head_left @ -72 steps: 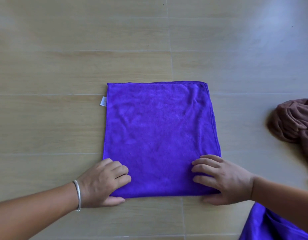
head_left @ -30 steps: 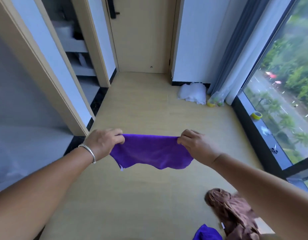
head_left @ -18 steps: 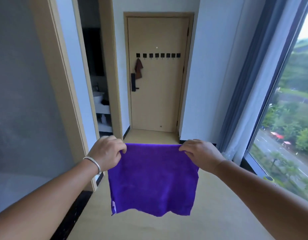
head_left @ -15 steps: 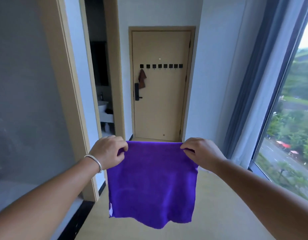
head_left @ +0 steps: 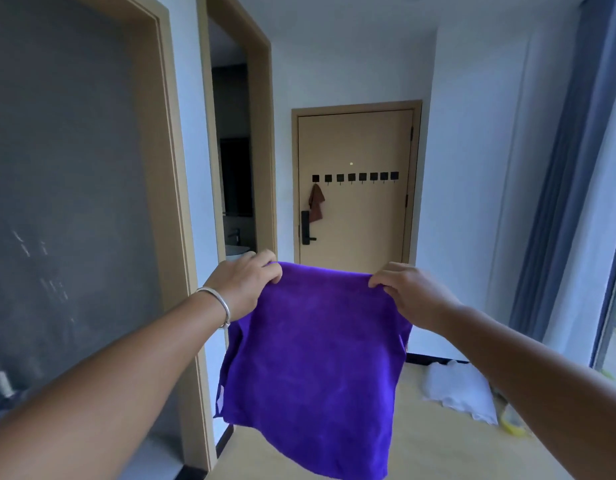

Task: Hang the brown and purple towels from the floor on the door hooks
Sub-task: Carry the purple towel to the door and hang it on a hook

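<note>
- In mid-air facing the door (head_left: pixel 355 216), a soft, plush purple towel (head_left: pixel 313 368) hangs roughly square from its top edge, which runs left to right.
- The left hand (head_left: pixel 242 289) pinches its top left corner, the right hand (head_left: pixel 408 294) its top right, fingers curled into the cloth.
- A brown towel (head_left: pixel 316 206) droops from the leftmost of the black square hooks (head_left: pixel 355 177).

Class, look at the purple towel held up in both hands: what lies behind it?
Behind the purple towel you see floor and the door bottom; what else lies there is covered.
</note>
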`<state>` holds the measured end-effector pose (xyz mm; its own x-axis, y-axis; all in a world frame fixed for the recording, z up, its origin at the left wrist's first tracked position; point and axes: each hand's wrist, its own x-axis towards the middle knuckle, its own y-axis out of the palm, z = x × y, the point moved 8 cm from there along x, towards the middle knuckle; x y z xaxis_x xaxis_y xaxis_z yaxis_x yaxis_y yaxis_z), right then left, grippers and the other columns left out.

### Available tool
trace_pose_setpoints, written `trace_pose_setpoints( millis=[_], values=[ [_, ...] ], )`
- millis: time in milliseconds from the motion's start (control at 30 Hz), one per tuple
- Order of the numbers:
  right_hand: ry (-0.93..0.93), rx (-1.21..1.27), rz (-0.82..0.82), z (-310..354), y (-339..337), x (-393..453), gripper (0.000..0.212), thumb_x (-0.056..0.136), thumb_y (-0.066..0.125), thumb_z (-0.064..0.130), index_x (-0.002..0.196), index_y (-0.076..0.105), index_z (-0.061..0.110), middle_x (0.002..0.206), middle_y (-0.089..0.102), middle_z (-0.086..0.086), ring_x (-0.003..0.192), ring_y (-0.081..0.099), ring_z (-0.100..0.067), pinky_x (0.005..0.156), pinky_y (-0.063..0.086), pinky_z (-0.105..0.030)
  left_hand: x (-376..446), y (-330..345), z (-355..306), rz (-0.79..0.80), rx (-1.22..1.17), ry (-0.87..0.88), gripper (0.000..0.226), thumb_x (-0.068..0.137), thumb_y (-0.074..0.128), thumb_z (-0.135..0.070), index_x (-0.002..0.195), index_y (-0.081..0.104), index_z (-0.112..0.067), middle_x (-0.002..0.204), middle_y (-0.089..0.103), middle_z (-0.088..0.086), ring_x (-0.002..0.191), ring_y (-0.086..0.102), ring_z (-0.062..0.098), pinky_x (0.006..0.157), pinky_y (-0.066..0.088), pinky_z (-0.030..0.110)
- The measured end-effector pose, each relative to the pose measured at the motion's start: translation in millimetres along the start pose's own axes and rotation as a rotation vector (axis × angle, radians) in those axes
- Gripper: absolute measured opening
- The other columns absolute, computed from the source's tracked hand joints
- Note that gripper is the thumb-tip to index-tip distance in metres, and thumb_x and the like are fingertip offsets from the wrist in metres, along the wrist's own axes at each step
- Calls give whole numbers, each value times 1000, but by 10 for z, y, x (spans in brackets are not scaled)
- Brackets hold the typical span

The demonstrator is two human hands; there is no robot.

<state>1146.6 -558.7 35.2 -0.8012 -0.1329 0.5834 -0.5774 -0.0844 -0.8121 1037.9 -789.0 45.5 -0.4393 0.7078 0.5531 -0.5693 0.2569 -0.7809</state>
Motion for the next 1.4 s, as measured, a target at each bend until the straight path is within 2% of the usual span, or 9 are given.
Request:
trace_pose_setpoints(
  millis=[167,367,500,667,800,1033,1133,1233,1400],
  values=[
    [-73,-47,-23,-548,116,544,36,96,48,4,117,65,28,120,62,9,106,59,-14,87,52,-27,642,285,90,59,70,-23,54,71,42,13,107,45,-27,114,46,-10,98,48,17,66,47,33],
    [-121,-103,-89,-1218,235,1075,34,94,53,4,115,68,26,117,66,7,106,61,-13,85,53,-28,1387,678,187,60,87,-46,54,76,43,11,113,46,-29,118,48,-11,100,49,15,65,41,28],
    [-114,-137,-114,-1625,347,1398,32,96,49,7,113,69,25,116,67,6,107,59,-14,84,52,-29,1821,958,238,68,79,-44,58,77,47,11,118,45,-30,120,47,-9,100,49,15,60,32,23],
    [-67,-164,-100,-2086,631,1844,38,94,48,2,116,68,26,119,65,6,111,56,-15,86,52,-31,2349,1376,405,47,101,-24,74,76,48,11,135,34,-33,135,36,-7,109,46,19,65,42,28],
    [-55,-188,-89,-2459,960,2275,40,93,47,0,115,68,27,119,65,6,109,56,-15,84,52,-31,2834,1863,638,61,127,10,81,76,50,11,140,27,-34,139,33,-7,112,45,19,69,51,32],
    [-4,-220,-64,-3072,1623,3207,43,93,42,2,117,66,29,120,62,8,111,54,-14,84,53,-33,3754,2782,1179,54,92,50,75,81,48,8,141,30,-34,139,40,-10,109,47,17,68,46,30],
    [31,-204,-66,-3321,1914,3660,40,94,41,6,116,67,28,120,62,7,110,54,-15,86,51,-33,4140,3163,1495,51,53,52,73,81,48,8,139,34,-34,135,47,-12,105,47,15,64,36,24],
    [82,-159,-48,-3526,2217,3993,35,91,45,12,114,67,25,118,62,7,106,56,-16,86,49,-31,4454,3455,1747,47,24,61,76,78,47,11,137,34,-34,134,46,-12,105,46,14,66,35,23],
    [164,-91,-69,-3871,2685,4498,19,90,57,32,101,70,24,103,63,8,88,60,-16,76,50,-30,4958,3931,2022,63,-8,55,74,76,47,11,136,33,-29,137,38,-7,113,44,18,70,36,25]
  ],
)
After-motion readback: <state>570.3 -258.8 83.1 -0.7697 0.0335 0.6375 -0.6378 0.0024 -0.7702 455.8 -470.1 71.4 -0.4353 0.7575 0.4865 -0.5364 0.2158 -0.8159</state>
